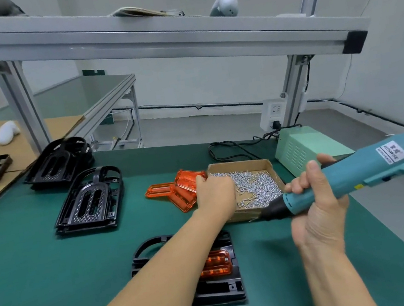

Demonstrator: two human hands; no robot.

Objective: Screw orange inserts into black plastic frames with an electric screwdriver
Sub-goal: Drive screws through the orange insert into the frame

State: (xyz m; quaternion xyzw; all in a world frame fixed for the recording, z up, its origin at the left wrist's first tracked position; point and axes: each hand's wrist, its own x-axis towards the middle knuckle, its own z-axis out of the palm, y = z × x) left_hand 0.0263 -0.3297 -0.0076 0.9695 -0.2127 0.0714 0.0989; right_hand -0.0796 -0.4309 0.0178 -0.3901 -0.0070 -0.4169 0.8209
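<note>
Screws [251, 187] fill the open box [268, 166] at mid-table, and the left hand [214, 190] reaches over its near-left edge, knuckles up, fingers curled down into the pile; whether it has a screw pinched yet cannot be told, since the fingertips are hidden. The right hand [317, 203] grips the blue screwdriver [362, 169] round its barrel, the tool lying nearly level above the table with its black nose pointing left, well clear of any work. Loose orange inserts [178, 191] lie just left of the box, touching the left hand's far side. Near the person, partly under the left forearm, a black frame [217, 290] sits flat on the green mat [55, 268] with one insert [217, 264] already seated in it. Two stacks of bare frames [86, 200] wait at the far left.

The step in hand looks like fetching a screw for the seated insert. The next move calls for carrying one screw back to a hole in that frame, standing it upright, then swinging the screwdriver from level to vertical so its tip meets the screw head squarely before driving.
</note>
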